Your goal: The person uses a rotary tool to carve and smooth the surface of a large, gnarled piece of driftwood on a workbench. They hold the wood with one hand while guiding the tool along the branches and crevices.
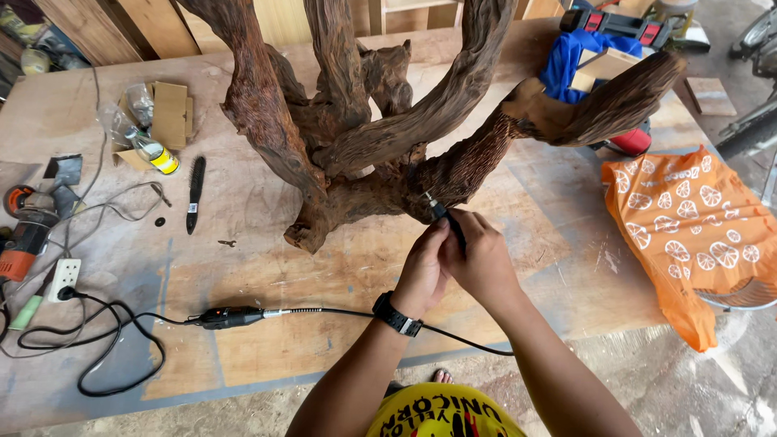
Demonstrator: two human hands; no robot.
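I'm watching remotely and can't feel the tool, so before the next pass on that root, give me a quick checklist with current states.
1. Both hands on the tool: ok; left hand and right hand are clasped round the rotary handpiece.
2. Tip on the wood: ok; it meets the root sculpture low on a branch.
3. Flexible shaft free: ok; it lies loose on the plywood table.
4. Bit spinning: cannot tell.
5. Power strip plugged: ok, one plug in.
6. Angle grinder clear of the hands: ok, far left.
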